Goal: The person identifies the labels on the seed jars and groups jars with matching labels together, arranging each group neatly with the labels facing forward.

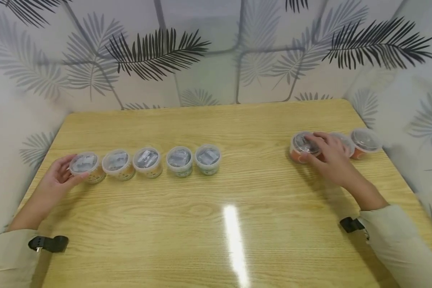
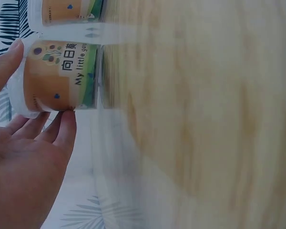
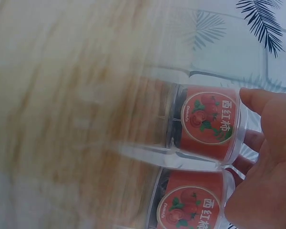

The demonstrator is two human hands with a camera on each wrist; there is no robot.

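Note:
On the left, my left hand holds the rim of the end plastic tub, thumb on the near side and fingers around the outer side. In the left wrist view this tub has an orange and green label reading "My little gar…". My right hand grips a clear-lidded tub by its rim, thumb in front and fingers behind. The right wrist view shows that tub's red tomato label. Beside it stands another red tub, partly hidden by my right hand in the head view.
Several lidded tubs continue the left row: two orange-labelled, one nearest the held tub, then two green-labelled. A third red tub stands near the right edge of the wooden table. Leaf-patterned wall covering rises behind.

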